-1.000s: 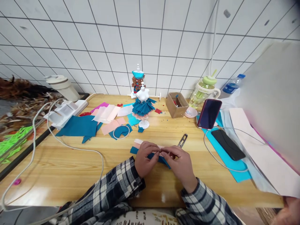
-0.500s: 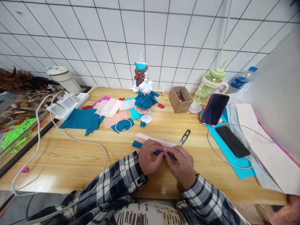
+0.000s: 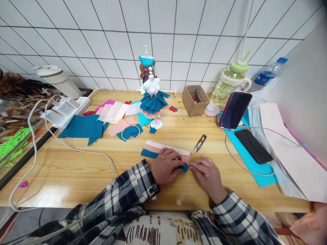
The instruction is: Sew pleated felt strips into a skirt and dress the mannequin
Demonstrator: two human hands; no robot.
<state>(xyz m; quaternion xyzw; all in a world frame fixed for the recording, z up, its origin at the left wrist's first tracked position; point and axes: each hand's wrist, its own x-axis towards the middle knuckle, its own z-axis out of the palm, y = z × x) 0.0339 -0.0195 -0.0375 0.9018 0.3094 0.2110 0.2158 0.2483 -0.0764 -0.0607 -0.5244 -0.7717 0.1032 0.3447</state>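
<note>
Layered strips lie on the table in front of me: a pale pink strip [image 3: 167, 147], a peach strip [image 3: 150, 148] and a teal strip [image 3: 149, 153]. My left hand [image 3: 167, 166] rests over their middle, its fingers closed on the teal strip near its right end, where the cloth bunches up. My right hand [image 3: 208, 173] is just right of that end, thumb and forefinger pinched together; what is between them is too small to make out. Beyond the strips lie thread snips [image 3: 200, 143], touched by neither hand.
A small dress form [image 3: 152, 98] in a teal ruffled skirt stands behind. Cloth scraps [image 3: 81, 126] and a ring [image 3: 130, 139] lie left, near a white cable [image 3: 84, 149]. A cardboard box [image 3: 195, 102], a propped phone [image 3: 235, 110] and a flat phone [image 3: 252, 146] are right.
My right hand has drawn away from the left, to the right, still pinching. More of the strips' right end shows. The whole view has shifted slightly.
</note>
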